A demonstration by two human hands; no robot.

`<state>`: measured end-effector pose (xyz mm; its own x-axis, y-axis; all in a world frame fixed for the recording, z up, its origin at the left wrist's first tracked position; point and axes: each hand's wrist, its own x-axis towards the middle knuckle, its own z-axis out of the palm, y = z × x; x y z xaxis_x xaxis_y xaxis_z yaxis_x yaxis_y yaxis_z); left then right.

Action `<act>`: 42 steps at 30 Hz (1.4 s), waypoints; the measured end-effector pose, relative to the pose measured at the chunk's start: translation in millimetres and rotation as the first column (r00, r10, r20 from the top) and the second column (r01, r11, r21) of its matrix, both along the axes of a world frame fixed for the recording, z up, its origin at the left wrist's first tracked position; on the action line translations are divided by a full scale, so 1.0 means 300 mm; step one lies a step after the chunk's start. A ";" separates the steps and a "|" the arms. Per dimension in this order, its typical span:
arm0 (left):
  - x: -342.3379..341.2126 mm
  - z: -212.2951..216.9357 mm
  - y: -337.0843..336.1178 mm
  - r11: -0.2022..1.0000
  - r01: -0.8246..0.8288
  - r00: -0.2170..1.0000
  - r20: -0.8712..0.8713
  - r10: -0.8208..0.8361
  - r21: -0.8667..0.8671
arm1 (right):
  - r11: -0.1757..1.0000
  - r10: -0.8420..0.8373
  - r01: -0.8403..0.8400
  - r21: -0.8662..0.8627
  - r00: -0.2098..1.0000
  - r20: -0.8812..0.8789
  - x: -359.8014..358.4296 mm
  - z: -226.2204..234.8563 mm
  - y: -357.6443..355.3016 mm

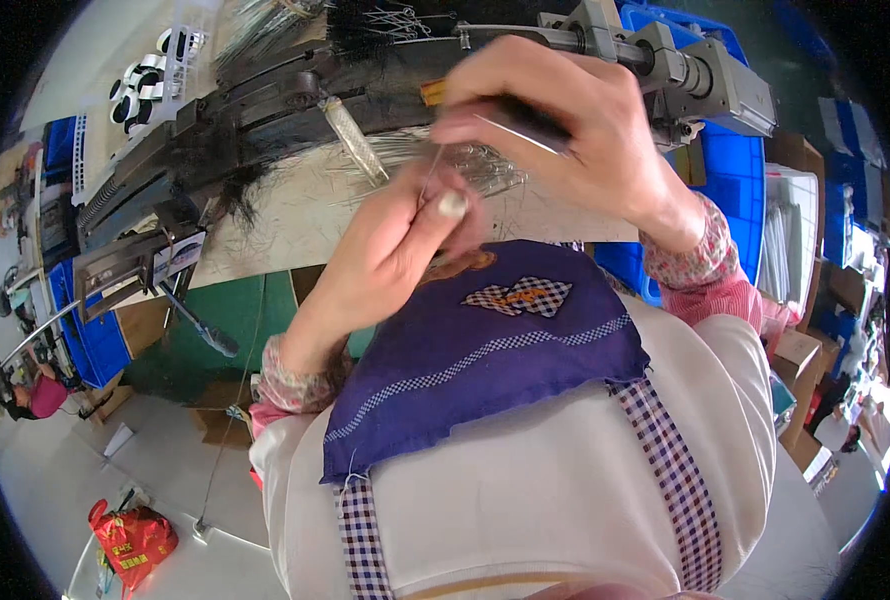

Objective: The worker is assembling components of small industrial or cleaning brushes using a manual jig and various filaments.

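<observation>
Both hands are raised over the bench in front of a dark metal machine (255, 125). My left hand (385, 240) is closed with the thumb pressed on the fingers, and a thin wire (432, 172) sticks up from its pinch toward the other hand. Higher and to the right, my right hand (585, 120) is curled round a thin, shiny metal wire (520, 135). A dark patch (530, 115) shows in its palm; whether it is bristles or shadow I cannot tell. Motion blurs the fingertips of both hands. Beneath them lies a loose heap of thin metal wires (495, 175).
A bundle of wires in a clear sleeve (355, 140) leans on the machine. Black bristles (360, 45) and looped wires (400, 20) lie at the back. White-and-black rolls (137, 92) stand at far left. A blue bin (733, 190) stands right, beside a grey motor unit (715, 85).
</observation>
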<state>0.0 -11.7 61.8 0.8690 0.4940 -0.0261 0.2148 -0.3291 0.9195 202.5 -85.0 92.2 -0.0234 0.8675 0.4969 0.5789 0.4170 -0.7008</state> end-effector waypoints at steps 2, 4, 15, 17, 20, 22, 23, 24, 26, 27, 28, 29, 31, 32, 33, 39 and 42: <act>-0.034 -0.019 0.018 0.876 0.129 0.964 -0.150 -0.221 -0.464 | 0.992 -0.086 0.088 -0.093 0.996 0.032 -0.014 0.032 0.030; -0.141 -0.105 0.035 0.916 -0.314 0.945 0.009 0.326 -0.250 | 0.987 -0.158 0.153 0.038 0.965 0.208 0.072 -0.004 0.068; 0.026 -0.067 -0.010 0.496 0.056 0.805 0.333 0.491 -0.866 | 0.993 -0.113 0.118 0.029 0.796 0.595 0.074 -0.161 0.219; -0.011 -0.004 0.036 0.381 0.191 0.735 0.389 0.556 -0.904 | 0.993 -0.106 0.115 0.026 0.776 0.622 0.077 -0.163 0.235; -0.132 -0.005 0.160 -0.047 0.636 0.600 0.456 0.657 -0.770 | 0.993 -0.113 0.107 0.050 0.735 0.668 0.073 -0.174 0.219; -0.226 -0.032 0.173 0.043 0.653 0.435 0.421 0.796 -0.756 | 0.999 -0.042 0.038 0.019 0.815 0.577 0.059 -0.165 0.198; -0.261 -0.062 0.144 0.049 0.649 0.436 0.424 0.794 -0.759 | 0.998 -0.037 0.057 -0.020 0.846 0.532 0.039 -0.139 0.178; -0.294 -0.103 0.114 0.333 0.369 0.457 0.481 0.748 -0.868 | 0.998 -0.043 0.060 -0.014 0.847 0.530 0.049 -0.133 0.198; -0.281 -0.109 0.105 0.573 0.048 0.514 0.512 0.689 -0.818 | 0.992 -0.121 0.121 0.032 0.864 0.488 0.071 -0.133 0.237; -0.255 -0.078 0.084 0.769 -0.196 0.757 0.405 0.513 -0.608 | 0.984 -0.157 0.177 0.016 0.818 0.554 0.076 -0.132 0.303; -0.210 -0.052 0.072 0.913 -0.294 0.922 0.169 0.349 -0.281 | 0.981 -0.152 0.196 0.006 0.736 0.660 0.114 -0.183 0.385; -0.131 -0.035 0.094 0.966 -0.209 0.975 0.047 0.218 -0.155 | 0.956 -0.117 0.277 -0.101 0.671 0.732 0.127 -0.188 0.459; 0.073 -0.078 0.154 0.997 -0.066 0.994 -0.088 0.063 -0.032 | 0.936 -0.100 0.308 -0.172 0.699 0.708 0.182 -0.185 0.516; 0.161 -0.120 0.183 0.999 -0.049 0.995 -0.091 0.047 -0.022 | 0.943 -0.097 0.286 -0.170 0.725 0.682 0.207 -0.189 0.514; 0.222 -0.154 0.230 0.996 -0.059 0.992 -0.112 0.052 -0.065 | 0.994 -0.100 0.101 0.039 0.720 0.687 0.189 -0.159 0.471; 0.263 -0.172 0.287 0.988 -0.065 0.996 -0.051 0.073 0.142 | 0.979 0.126 -0.039 -0.202 0.889 0.441 0.173 -0.104 0.265; 0.210 -0.095 0.292 0.610 -0.040 0.964 -0.129 0.231 0.791 | 0.991 0.131 -0.124 -0.045 0.890 0.437 0.137 -0.162 0.317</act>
<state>63.1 75.8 33.2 0.8113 0.5220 0.2634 0.4608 -0.8481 0.2614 243.6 10.1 43.6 -0.3464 0.8496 0.3976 0.7708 0.4994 -0.3955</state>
